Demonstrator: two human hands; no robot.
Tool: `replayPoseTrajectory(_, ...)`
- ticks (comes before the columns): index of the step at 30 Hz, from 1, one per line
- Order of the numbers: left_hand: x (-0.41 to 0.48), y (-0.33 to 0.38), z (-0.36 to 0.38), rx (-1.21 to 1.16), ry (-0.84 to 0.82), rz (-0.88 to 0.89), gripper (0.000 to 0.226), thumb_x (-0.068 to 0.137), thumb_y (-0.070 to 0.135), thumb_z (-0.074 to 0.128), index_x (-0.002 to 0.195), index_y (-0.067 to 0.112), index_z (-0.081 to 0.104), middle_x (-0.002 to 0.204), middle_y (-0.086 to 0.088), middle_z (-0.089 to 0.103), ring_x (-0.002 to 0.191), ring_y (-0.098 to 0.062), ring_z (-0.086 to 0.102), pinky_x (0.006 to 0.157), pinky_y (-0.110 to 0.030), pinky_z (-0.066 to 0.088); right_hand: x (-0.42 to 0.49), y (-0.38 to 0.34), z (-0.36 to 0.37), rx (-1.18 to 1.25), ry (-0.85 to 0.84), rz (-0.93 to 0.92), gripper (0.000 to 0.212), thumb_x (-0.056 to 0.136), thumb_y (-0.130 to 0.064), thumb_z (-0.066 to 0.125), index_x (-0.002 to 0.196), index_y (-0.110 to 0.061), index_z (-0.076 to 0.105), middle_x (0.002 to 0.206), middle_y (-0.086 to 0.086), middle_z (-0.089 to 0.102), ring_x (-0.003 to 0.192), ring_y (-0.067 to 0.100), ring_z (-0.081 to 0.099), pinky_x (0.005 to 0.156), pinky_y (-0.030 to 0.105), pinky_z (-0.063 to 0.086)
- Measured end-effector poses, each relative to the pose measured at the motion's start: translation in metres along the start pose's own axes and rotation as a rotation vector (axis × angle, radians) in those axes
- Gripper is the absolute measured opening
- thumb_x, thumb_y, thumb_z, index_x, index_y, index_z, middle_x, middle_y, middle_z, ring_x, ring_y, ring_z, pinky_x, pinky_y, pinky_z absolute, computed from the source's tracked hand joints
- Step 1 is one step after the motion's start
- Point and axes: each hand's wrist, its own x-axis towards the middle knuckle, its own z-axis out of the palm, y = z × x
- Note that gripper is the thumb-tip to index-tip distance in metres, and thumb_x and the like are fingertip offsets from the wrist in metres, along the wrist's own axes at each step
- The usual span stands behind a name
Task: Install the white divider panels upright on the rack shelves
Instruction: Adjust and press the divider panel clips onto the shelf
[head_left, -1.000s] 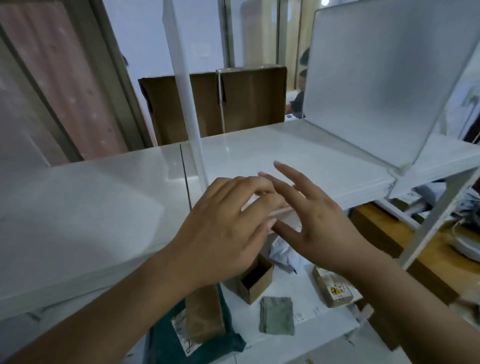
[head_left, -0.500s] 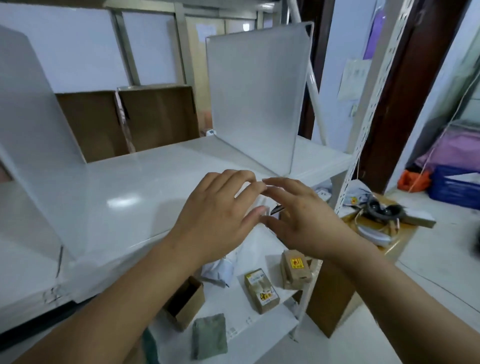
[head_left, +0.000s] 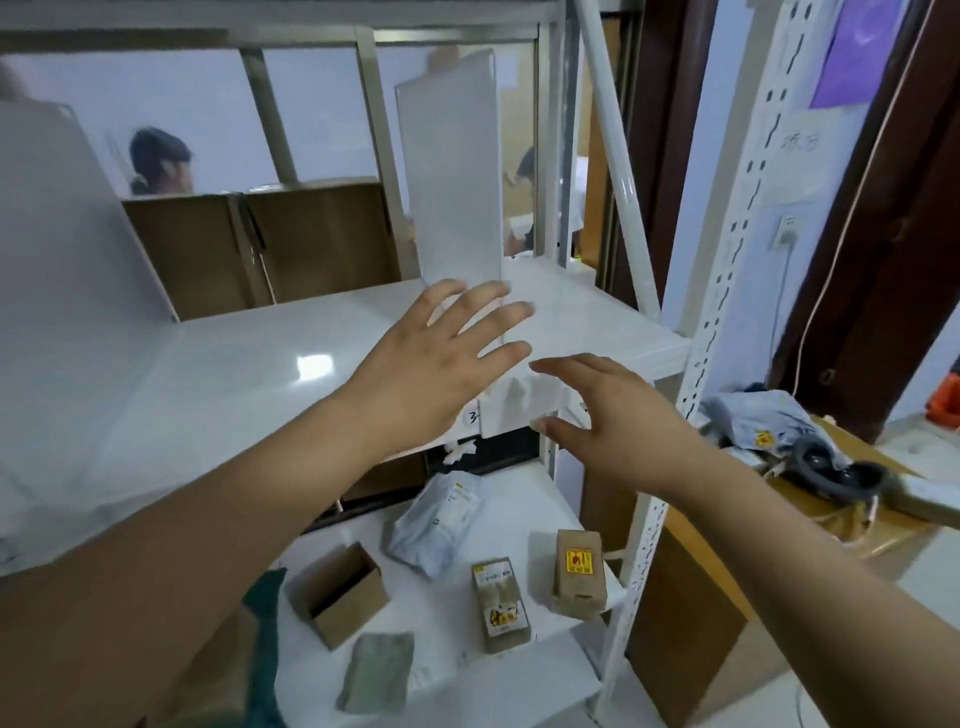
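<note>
A white divider panel stands upright on the white rack shelf, toward its right end. Another white divider panel stands upright at the left. My left hand hovers over the shelf just in front of the right panel, fingers spread, holding nothing. My right hand is at the shelf's front edge, fingers apart and empty, thumb near the edge lip.
Brown cardboard boxes stand behind the shelf. The lower shelf holds small cartons, an open box and a grey mailer bag. A perforated white rack upright rises at right. People sit beyond the rack.
The view has swung right and both hands have lifted from the shelf's front edge and spread open. The right panel now appears more edge-on.
</note>
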Motion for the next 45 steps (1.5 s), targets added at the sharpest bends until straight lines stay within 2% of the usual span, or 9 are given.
replayPoseTrajectory(5,0.03,-0.028,0.012,0.224,-0.02,0.235,0.03,0.098,0.004,0.067,0.121,0.023,0.07,0.142,-0.004,0.062,0.149,-0.031,0.043,0.132,-0.053,0.015,0.038,0.012,0.012,0.102,-0.039,-0.033,0.057,0.094,-0.048,0.07,0.146,-0.031,0.054,0.146,-0.01,0.058,0.131,0.01,0.052,0.109,0.028,0.043)
replayPoseTrajectory(10,0.052,-0.046,0.019,0.218,-0.018,0.422,0.025,0.101,0.001,0.061,0.102,0.023,0.073,0.1,0.002,0.069,0.11,-0.027,0.063,0.122,-0.042,0.036,0.066,0.017,0.027,0.375,0.023,0.006,0.028,0.081,-0.048,0.085,0.102,-0.042,0.067,0.095,-0.035,0.062,0.087,-0.012,0.056,0.079,0.003,0.039)
replayPoseTrajectory(16,0.069,-0.039,0.021,0.195,-0.035,0.567,0.035,0.082,-0.005,0.064,0.072,0.029,0.064,0.064,0.009,0.058,0.075,-0.023,0.058,0.097,-0.037,0.041,0.095,0.037,0.024,0.533,-0.075,-0.075,0.031,0.067,-0.046,0.095,0.075,-0.022,0.076,0.068,0.004,0.07,0.059,0.009,0.054,0.061,0.024,0.043)
replayPoseTrajectory(22,0.069,-0.04,0.024,0.139,-0.135,0.576,0.028,0.089,0.001,0.065,0.08,0.027,0.069,0.074,0.008,0.063,0.082,-0.022,0.056,0.095,-0.037,0.031,0.112,0.048,0.029,0.538,-0.119,-0.149,0.043,0.064,-0.059,0.091,0.082,-0.023,0.076,0.075,0.009,0.072,0.072,0.034,0.065,0.069,0.053,0.053)
replayPoseTrajectory(28,0.066,-0.041,0.015,0.07,-0.104,0.575,0.06,0.102,0.005,0.016,0.071,0.022,0.064,0.065,0.001,0.038,0.067,-0.023,0.036,0.09,-0.037,0.033,0.11,0.053,0.029,0.602,-0.132,-0.186,0.035,0.071,-0.048,0.092,0.082,-0.02,0.074,0.073,0.003,0.07,0.067,0.028,0.063,0.064,0.048,0.054)
replayPoseTrajectory(31,0.056,-0.039,0.019,0.078,-0.116,0.628,0.072,0.11,0.005,0.005,0.075,0.019,0.067,0.074,-0.002,0.029,0.072,-0.024,0.026,0.093,-0.041,0.037,0.107,0.053,0.031,0.616,-0.115,-0.181,0.035,0.072,-0.036,0.094,0.073,-0.012,0.068,0.068,-0.002,0.067,0.063,0.018,0.061,0.059,0.03,0.05)
replayPoseTrajectory(37,0.067,-0.044,0.026,0.106,-0.009,0.663,0.06,0.108,0.0,0.023,0.074,0.02,0.069,0.072,0.002,0.033,0.073,-0.023,0.026,0.097,-0.041,0.034,0.102,0.051,0.027,0.612,-0.112,-0.162,0.051,0.074,-0.018,0.094,0.065,0.004,0.049,0.058,0.012,0.052,0.059,-0.009,0.062,0.055,0.013,0.038)
replayPoseTrajectory(42,0.065,-0.043,0.029,0.028,0.059,0.578,0.064,0.113,0.004,0.023,0.071,0.021,0.068,0.068,0.001,0.036,0.068,-0.023,0.031,0.095,-0.042,0.037,0.1,0.049,0.029,0.631,-0.097,-0.149,0.055,0.075,-0.014,0.092,0.061,0.007,0.043,0.056,0.018,0.046,0.056,-0.008,0.06,0.054,0.015,0.037)
replayPoseTrajectory(45,0.058,-0.022,0.032,0.038,0.079,0.472,0.044,0.103,-0.001,0.052,0.066,0.021,0.063,0.06,0.0,0.043,0.062,-0.025,0.04,0.094,-0.045,0.044,0.102,0.051,0.031,0.646,-0.093,-0.151,0.05,0.074,-0.015,0.087,0.06,0.002,0.042,0.055,0.016,0.043,0.051,0.002,0.051,0.054,0.025,0.038)
